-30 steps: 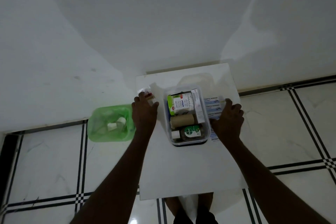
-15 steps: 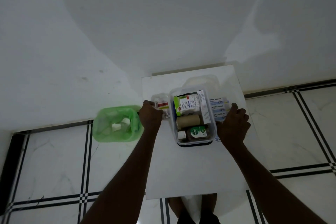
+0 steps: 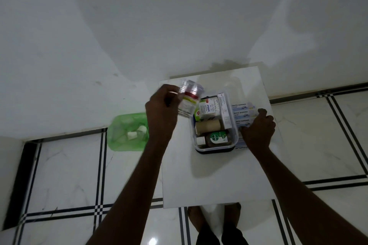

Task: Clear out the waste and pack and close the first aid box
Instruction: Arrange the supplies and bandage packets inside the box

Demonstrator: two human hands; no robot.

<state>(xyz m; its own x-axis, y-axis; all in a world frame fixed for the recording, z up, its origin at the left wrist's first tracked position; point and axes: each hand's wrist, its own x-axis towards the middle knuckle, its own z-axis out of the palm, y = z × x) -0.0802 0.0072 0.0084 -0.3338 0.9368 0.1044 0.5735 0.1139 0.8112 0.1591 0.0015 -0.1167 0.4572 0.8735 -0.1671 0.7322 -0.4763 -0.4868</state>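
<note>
Head view: left hand (image 3: 161,113) grasps a clear blister pack (image 3: 189,99) (blurred), raised just left of the open first aid box (image 3: 216,123) on a white table (image 3: 215,181). Right hand (image 3: 258,131) presses flat on antiseptic bandage strips (image 3: 242,113) beside the box. Green waste bin (image 3: 127,132) sits on the floor, left.

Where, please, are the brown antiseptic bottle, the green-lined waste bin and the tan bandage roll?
brown antiseptic bottle (image 3: 216,138), head view, on its green label.
green-lined waste bin (image 3: 121,125), head view, on its left rim.
tan bandage roll (image 3: 208,125), head view, mid-side.
</note>
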